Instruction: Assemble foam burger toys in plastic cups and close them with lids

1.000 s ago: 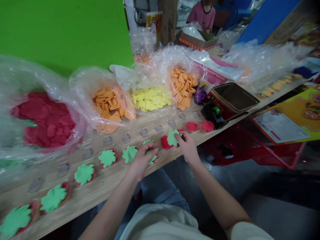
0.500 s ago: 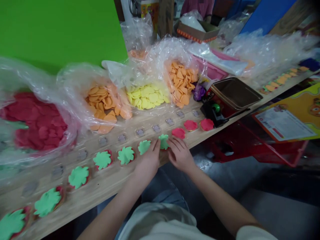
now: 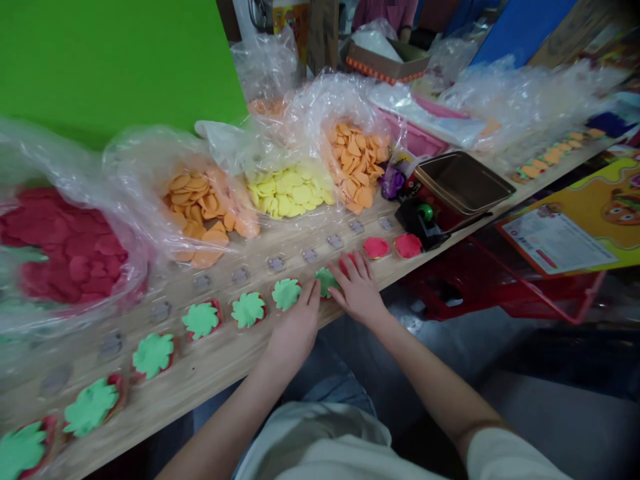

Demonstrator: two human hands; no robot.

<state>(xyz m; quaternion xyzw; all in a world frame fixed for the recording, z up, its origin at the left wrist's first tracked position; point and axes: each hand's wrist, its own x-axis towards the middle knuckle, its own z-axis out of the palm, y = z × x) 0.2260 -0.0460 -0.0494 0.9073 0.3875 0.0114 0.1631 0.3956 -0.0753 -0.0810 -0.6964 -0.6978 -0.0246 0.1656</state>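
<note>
A row of small foam stacks runs along the table's front, several topped with a green leaf-shaped piece (image 3: pixel 287 294) over red. My left hand (image 3: pixel 295 325) is palm down at the green piece (image 3: pixel 325 282) in front of me, its fingers pressed together; whatever lies under them is hidden. My right hand (image 3: pixel 361 293) has its fingers stretched and spread, touching that green piece's right side and reaching over a red piece (image 3: pixel 349 263), partly covered. Two more stacks topped with a red piece (image 3: pixel 376 248) and a red piece (image 3: pixel 408 245) sit to the right.
Behind the row are small clear trays (image 3: pixel 277 264). Plastic bags hold dark red pieces (image 3: pixel 75 243), orange pieces (image 3: pixel 356 163) and yellow pieces (image 3: pixel 293 192). A black tape dispenser (image 3: pixel 423 223) and a brown-lidded box (image 3: pixel 463 183) stand right. A red crate (image 3: pixel 530 293) is below the table edge.
My right hand's fingers have moved forward and spread from beside the green piece onto the neighbouring red one. My left hand stays close by. The view has shifted slightly.
</note>
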